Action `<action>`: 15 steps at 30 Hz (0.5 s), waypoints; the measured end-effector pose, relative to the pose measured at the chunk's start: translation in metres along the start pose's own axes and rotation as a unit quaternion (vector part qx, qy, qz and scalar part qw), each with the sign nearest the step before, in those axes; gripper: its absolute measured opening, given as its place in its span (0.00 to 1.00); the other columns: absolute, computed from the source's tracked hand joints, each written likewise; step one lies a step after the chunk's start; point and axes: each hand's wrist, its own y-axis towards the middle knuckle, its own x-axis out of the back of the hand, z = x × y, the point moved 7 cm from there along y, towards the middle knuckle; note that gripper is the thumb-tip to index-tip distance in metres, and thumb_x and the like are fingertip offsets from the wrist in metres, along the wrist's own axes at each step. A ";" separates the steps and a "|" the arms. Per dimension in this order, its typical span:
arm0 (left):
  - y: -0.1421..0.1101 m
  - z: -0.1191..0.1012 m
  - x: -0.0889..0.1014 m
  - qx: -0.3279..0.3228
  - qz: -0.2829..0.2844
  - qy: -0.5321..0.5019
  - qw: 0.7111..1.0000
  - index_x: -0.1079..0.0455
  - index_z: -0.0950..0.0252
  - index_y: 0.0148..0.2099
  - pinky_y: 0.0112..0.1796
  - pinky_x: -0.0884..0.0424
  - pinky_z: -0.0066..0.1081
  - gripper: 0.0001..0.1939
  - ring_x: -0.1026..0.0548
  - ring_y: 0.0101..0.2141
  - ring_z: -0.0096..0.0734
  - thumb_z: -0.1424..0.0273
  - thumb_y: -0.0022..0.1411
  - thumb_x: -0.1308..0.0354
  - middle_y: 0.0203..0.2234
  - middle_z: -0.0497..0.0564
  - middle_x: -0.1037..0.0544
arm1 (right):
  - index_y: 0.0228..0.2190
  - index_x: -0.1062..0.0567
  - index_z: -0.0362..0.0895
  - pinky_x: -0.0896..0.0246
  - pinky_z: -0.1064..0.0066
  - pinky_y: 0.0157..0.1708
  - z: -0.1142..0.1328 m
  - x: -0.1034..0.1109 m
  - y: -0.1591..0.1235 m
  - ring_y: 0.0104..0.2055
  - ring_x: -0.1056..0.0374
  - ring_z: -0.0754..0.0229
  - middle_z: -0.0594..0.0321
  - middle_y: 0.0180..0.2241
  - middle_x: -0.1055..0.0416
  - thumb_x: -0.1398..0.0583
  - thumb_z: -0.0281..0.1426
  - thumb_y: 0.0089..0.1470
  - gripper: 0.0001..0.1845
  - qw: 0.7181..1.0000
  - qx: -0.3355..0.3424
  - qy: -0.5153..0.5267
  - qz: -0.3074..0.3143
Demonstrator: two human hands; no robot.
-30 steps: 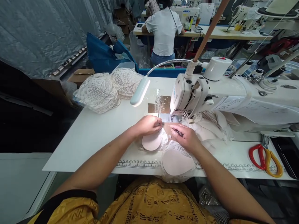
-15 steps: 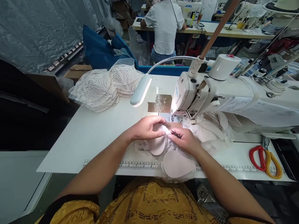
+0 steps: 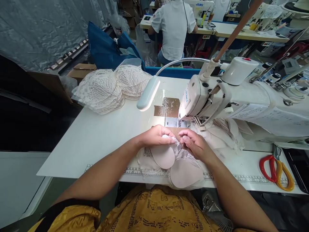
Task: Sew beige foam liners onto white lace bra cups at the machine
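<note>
A white lace bra (image 3: 186,174) with pale smooth cups lies at the table's front edge, in front of the sewing machine (image 3: 193,100). My left hand (image 3: 158,137) is closed on its upper lace edge, thumb on top, with one cup hanging below. Just to the right, my right hand (image 3: 194,143) is closed, thumb and fingertips pinched together close to the lace. What sits in that pinch is hidden or too small to name. More pale fabric pieces (image 3: 224,132) lie under and beside the machine.
Stacked lace cups (image 3: 101,91) stand at the back left. A lamp (image 3: 148,93) on a bent neck hangs over the table (image 3: 96,138). Scissors (image 3: 276,170) with red and yellow handles lie at the right, by a printed ruler strip (image 3: 145,171). A person (image 3: 172,29) sits ahead.
The small dark tool seen in my right hand earlier no longer shows; those fingers have curled into a pinch. My left hand and the bra have dropped slightly nearer me. The view has shifted a little.
</note>
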 end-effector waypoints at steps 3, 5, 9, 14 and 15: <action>0.001 0.006 0.001 0.021 -0.016 -0.022 0.999 0.22 0.69 0.38 0.32 0.34 0.26 0.16 0.29 0.30 0.28 0.59 0.55 0.35 0.29 0.52 0.23 | 0.42 0.27 0.46 0.35 0.68 0.35 0.002 -0.002 0.001 0.34 0.30 0.60 0.61 0.34 0.27 0.43 0.43 0.58 0.16 0.999 -0.005 0.033 0.026; 0.003 0.011 0.001 0.034 -0.024 -0.024 0.999 0.22 0.69 0.35 0.29 0.36 0.26 0.17 0.31 0.27 0.26 0.58 0.54 0.34 0.26 0.50 0.25 | 0.41 0.26 0.46 0.35 0.67 0.37 0.004 -0.003 0.002 0.36 0.30 0.59 0.61 0.36 0.26 0.41 0.41 0.57 0.14 0.999 -0.006 0.025 0.028; 0.004 0.012 -0.001 0.039 -0.015 -0.035 0.999 0.25 0.70 0.30 0.25 0.41 0.24 0.18 0.36 0.24 0.23 0.57 0.52 0.33 0.22 0.47 0.31 | 0.39 0.24 0.46 0.35 0.67 0.38 0.007 -0.006 0.004 0.38 0.29 0.59 0.61 0.37 0.24 0.40 0.38 0.56 0.12 1.000 -0.007 0.010 0.019; 0.005 0.010 -0.005 0.030 -0.008 -0.025 0.999 0.27 0.70 0.29 0.24 0.42 0.24 0.18 0.37 0.24 0.23 0.57 0.54 0.34 0.21 0.46 0.31 | 0.33 0.24 0.46 0.36 0.68 0.34 0.005 -0.005 0.004 0.34 0.30 0.59 0.62 0.32 0.25 0.41 0.39 0.56 0.10 1.000 -0.018 0.004 -0.023; 0.005 0.010 -0.006 0.029 -0.009 -0.025 0.999 0.26 0.70 0.30 0.26 0.40 0.24 0.17 0.35 0.25 0.24 0.58 0.55 0.35 0.23 0.48 0.29 | 0.34 0.24 0.46 0.36 0.68 0.34 0.003 -0.004 0.004 0.34 0.29 0.59 0.62 0.32 0.25 0.41 0.39 0.56 0.11 0.999 -0.021 0.020 -0.033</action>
